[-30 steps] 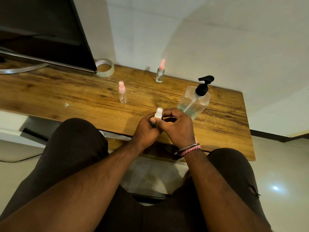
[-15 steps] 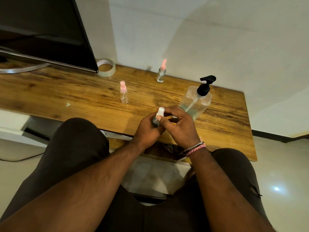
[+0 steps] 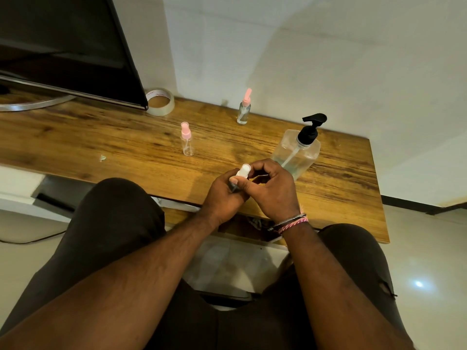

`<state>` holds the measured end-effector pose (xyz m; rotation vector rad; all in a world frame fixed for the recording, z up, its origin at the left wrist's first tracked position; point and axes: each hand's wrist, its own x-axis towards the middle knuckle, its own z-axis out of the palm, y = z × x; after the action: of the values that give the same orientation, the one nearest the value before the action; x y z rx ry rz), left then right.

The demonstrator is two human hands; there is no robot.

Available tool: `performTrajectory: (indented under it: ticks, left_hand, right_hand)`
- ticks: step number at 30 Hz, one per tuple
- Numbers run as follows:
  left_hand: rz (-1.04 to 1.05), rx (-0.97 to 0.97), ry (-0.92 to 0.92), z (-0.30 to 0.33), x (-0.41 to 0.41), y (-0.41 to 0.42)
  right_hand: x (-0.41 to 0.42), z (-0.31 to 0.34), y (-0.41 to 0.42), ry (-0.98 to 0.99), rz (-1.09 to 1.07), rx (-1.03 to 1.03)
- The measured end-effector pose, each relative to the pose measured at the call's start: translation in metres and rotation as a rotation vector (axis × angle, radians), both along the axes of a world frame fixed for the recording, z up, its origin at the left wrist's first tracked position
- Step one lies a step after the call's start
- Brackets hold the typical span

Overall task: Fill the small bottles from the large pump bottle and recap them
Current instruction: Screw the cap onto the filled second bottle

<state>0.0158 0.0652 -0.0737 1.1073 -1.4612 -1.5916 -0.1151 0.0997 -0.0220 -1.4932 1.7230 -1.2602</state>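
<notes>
Most of the small bottle (image 3: 233, 186) is hidden inside the hands. Only its white cap (image 3: 243, 171) and a bit of its dark body show. How full it is cannot be seen. The screen (image 3: 63, 46) at the back left is cut off by the edge of the picture, and so is its silver foot (image 3: 32, 104).

The left hand (image 3: 222, 195) is curled round the body of the small bottle and holds it up over the near edge of the table (image 3: 113, 147). The right hand (image 3: 273, 190) is pressed against the left one. Its thumb and fingers are bent round the white cap and pinch it. Whether the cap is tight or loose cannot be told. Bands (image 3: 293, 221) sit on the right wrist.

The pump bottle (image 3: 297, 154) stands on the table just behind the right hand. It is clear with a black pump on top. Two more small bottles stand farther back. The pink one (image 3: 187, 140) is to the left of the hands. The far one (image 3: 244, 108) is near the wall. A tape roll (image 3: 160, 101) lies by the corner of the screen.
</notes>
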Motion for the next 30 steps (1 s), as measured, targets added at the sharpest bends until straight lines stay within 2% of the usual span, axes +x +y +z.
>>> performTrajectory:
  ticks: [5, 9, 21, 30]
  left_hand:
    - [-0.013, -0.066, -0.007, 0.004, 0.001, -0.001]
    - [0.003, -0.028, 0.005, 0.002, 0.002, -0.002]
    - [0.007, -0.030, -0.022, 0.002, 0.001, -0.002]
    - [-0.007, -0.030, -0.039, 0.003, 0.003, -0.001]
  right_hand:
    - [-0.002, 0.001, 0.000, -0.020, 0.088, 0.052]
    - [-0.008, 0.006, 0.001, -0.051, 0.147, 0.060]
    - [-0.001, 0.003, 0.002, -0.012, 0.034, 0.019]
    - [0.001, 0.004, 0.001, 0.036, 0.066, -0.010]
